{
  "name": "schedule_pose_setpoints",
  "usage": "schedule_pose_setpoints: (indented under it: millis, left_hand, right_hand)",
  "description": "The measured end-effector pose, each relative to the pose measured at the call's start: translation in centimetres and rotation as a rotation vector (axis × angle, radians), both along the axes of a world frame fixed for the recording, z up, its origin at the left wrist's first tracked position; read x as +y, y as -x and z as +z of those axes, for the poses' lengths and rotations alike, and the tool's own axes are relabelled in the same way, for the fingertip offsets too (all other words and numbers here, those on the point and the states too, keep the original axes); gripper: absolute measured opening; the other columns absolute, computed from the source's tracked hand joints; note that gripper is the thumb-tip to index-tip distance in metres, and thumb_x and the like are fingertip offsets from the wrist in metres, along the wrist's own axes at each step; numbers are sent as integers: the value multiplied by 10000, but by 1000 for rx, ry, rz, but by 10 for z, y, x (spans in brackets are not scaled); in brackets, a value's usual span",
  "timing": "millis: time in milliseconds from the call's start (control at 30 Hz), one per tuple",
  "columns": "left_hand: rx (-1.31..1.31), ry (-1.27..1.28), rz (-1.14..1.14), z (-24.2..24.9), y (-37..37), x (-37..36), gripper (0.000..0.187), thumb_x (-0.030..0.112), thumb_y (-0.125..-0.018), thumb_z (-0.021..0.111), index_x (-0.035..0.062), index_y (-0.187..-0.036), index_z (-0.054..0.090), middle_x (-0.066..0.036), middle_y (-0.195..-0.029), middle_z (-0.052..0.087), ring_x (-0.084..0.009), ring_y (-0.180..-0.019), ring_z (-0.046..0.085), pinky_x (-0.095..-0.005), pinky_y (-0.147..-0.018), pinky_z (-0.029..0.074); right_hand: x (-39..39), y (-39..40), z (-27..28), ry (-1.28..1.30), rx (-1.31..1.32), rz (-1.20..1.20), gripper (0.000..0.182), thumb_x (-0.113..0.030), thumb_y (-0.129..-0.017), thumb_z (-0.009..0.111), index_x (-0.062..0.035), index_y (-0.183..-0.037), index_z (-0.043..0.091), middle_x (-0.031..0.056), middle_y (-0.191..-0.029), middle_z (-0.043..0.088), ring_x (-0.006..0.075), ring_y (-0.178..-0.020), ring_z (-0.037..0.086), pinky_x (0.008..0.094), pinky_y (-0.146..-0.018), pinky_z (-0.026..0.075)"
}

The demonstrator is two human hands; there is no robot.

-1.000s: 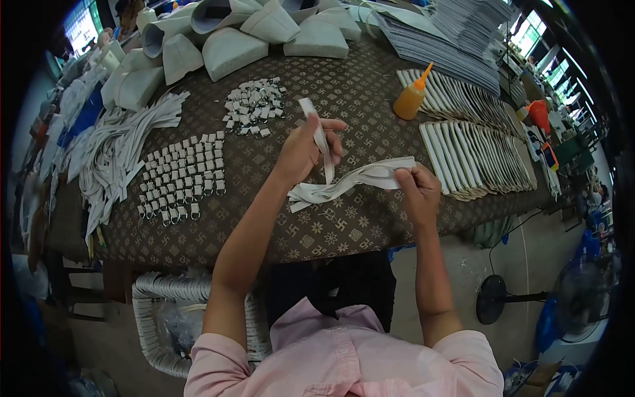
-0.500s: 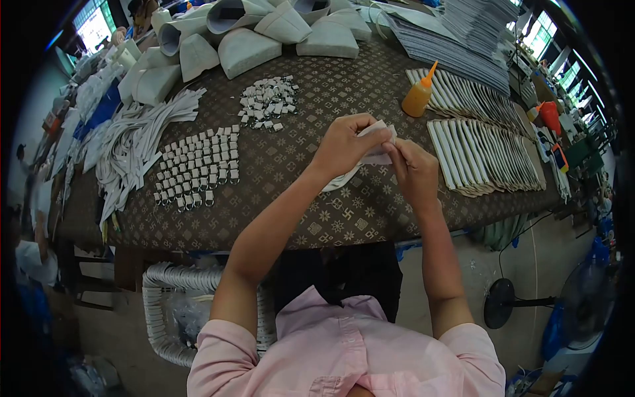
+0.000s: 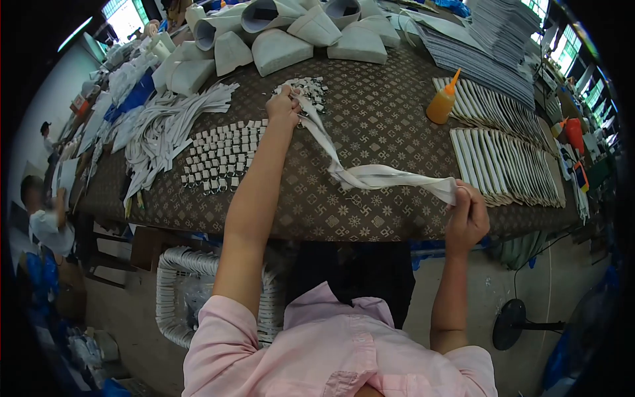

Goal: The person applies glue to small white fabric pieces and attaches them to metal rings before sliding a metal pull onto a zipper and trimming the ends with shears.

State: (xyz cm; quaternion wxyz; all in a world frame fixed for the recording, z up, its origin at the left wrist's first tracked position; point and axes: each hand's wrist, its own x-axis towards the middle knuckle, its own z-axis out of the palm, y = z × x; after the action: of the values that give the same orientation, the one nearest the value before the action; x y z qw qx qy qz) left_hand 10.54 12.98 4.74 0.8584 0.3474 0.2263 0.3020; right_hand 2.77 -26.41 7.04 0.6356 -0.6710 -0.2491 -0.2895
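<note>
A long white fabric strip stretches across the table between my two hands, sagging and twisted in its middle. My left hand is closed around one end, beside a loose pile of small white tabs with metal parts. At the other end, near the table's front edge, my right hand pinches the strip between thumb and fingers. More such tabs stand in rows under and left of my left forearm.
A bundle of white strips lies at the left. Curved white pieces line the back. On the right are an orange squeeze bottle, rows of flat white-edged pieces and stacked grey sheets. Another person is at far left.
My hands were together over the table's middle with the gathered white fabric. They have moved apart, left hand toward the tab pile, right hand rightward and nearer, and the strip is stretched out.
</note>
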Motion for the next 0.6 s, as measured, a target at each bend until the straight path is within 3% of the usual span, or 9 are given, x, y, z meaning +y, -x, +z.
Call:
schedule_pose_setpoints:
  millis: [100,133,200,333,467,533,567,600]
  left_hand:
    - [-4,-25,41,3,3,21,249,216,-911,528,-9,-805,536,-85,-700,545,-95,-411,328,-256,-361,234]
    - [-8,-31,51,7,4,26,249,216,-911,528,-9,-805,536,-85,-700,545,-95,-411,328,-256,-361,234]
    - [-54,-20,73,15,3,32,229,213,-911,527,1,-826,515,-106,-737,575,-101,-414,341,-255,-360,247]
    - [-187,-131,83,36,11,25,212,206,-915,522,19,-818,497,-107,-743,581,-106,-416,355,-256,-359,262]
    - [-207,-157,144,44,22,39,212,218,-927,510,37,-818,494,-100,-758,583,-103,-426,357,-253,-360,263]
    - [-186,-229,9,47,27,39,218,231,-926,514,40,-823,498,-95,-756,581,-93,-428,337,-244,-364,256]
    - [-184,-271,-43,51,29,35,212,232,-924,519,45,-825,503,-84,-749,580,-82,-430,318,-238,-366,244]
    - [-172,-274,-51,55,30,30,212,232,-924,519,45,-825,503,-84,-749,580,-82,-430,318,-238,-366,244]
  right_hand:
    - [-13,-23,-2,-103,154,-63,193,-161,-919,530,10,-907,618,47,-804,616,70,-575,491,212,-522,437]
    - [-11,-29,1,-225,224,19,231,-203,-918,536,15,-909,611,50,-777,603,70,-567,490,211,-535,455]
    - [-7,-43,-5,-260,316,24,239,-207,-915,540,23,-908,605,51,-771,600,71,-565,493,216,-545,467]
    - [-20,-95,-88,-354,495,92,242,-182,-908,544,51,-914,611,62,-769,616,81,-584,540,256,-565,507]
    - [-35,-104,-102,-325,665,33,285,-204,-915,531,65,-977,602,76,-816,626,99,-643,573,258,-587,516]
    - [-37,-103,-96,-160,644,20,353,-237,-914,532,64,-1096,565,85,-879,626,111,-707,593,249,-582,517]
    - [-37,-102,-88,-72,713,-2,433,-247,-905,542,59,-1208,491,138,-1032,592,198,-869,590,320,-706,516]
    - [-36,-101,-86,-78,725,-7,433,-247,-905,542,59,-1208,491,138,-1032,592,198,-869,590,320,-706,516]
